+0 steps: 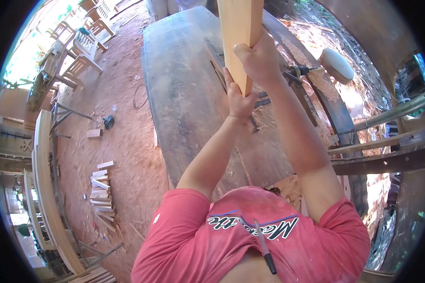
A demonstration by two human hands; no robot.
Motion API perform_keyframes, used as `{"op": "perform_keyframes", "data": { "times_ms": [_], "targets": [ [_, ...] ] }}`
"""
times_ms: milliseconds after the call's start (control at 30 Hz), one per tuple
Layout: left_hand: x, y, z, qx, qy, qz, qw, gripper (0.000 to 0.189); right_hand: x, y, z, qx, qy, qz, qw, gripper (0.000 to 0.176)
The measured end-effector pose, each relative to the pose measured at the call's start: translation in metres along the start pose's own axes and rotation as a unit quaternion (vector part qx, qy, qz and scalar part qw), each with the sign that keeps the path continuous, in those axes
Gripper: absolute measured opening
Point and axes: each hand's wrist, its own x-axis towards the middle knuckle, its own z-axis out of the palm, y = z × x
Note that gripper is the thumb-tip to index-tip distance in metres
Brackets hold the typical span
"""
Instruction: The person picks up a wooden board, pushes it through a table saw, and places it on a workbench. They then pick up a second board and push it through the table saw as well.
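Note:
A pale wooden post [241, 33] with squared sides rises up and away from me, over a large grey worktable [189, 99]. My left hand [242, 101] is closed around its near, lower end, with the thumb side up along the wood. Farther up, my right hand [260, 60] grips the right side of the post, its thumb across the front face. The far end of the post is cut off by the top of the view. Dark metal tools lie on the table just behind and below my hands, partly hidden by them.
Wood shavings [323, 80] cover a long beam at the right, near a round pale object [336, 66]. Short wood offcuts [102, 195] are stacked on the reddish dirt floor [132, 174] at left. Long boards [52, 198] lean farther left, and chairs [83, 47] stand at upper left.

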Motion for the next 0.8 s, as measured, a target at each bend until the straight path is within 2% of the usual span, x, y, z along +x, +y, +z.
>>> {"op": "perform_keyframes", "data": {
  "times_ms": [67,167,233,333,400,533,600,800],
  "targets": [
    [0.004,-0.001,0.000,-0.033,-0.012,-0.009,0.999,0.071,0.002,0.002,0.002,-0.002,0.008,-0.013,1.000,0.034],
    [0.006,-0.010,0.001,-0.003,0.003,0.014,1.000,0.072,0.003,0.001,0.003,0.016,-0.003,-0.034,0.999,0.035],
    [0.007,-0.009,-0.001,0.009,0.003,0.017,1.000,0.071,0.004,0.000,0.004,0.025,-0.011,0.008,1.000,0.036],
    [0.008,-0.005,-0.001,-0.030,-0.010,-0.012,0.999,0.070,0.005,0.000,0.006,0.060,-0.011,0.021,0.998,0.038],
    [0.010,-0.012,-0.001,0.038,-0.020,0.022,0.999,0.077,0.007,0.007,0.010,0.059,-0.003,0.012,0.998,0.038],
    [0.016,-0.010,-0.001,0.001,-0.022,0.017,1.000,0.077,0.011,0.012,0.012,0.053,0.001,-0.006,0.999,0.039],
    [0.019,-0.008,-0.001,-0.017,-0.005,0.026,1.000,0.069,0.013,0.013,0.012,0.049,-0.003,-0.007,0.999,0.039],
    [0.025,-0.020,0.003,-0.014,0.002,0.019,1.000,0.072,0.021,0.025,0.018,0.033,0.015,-0.026,0.999,0.040]
  ]
}}
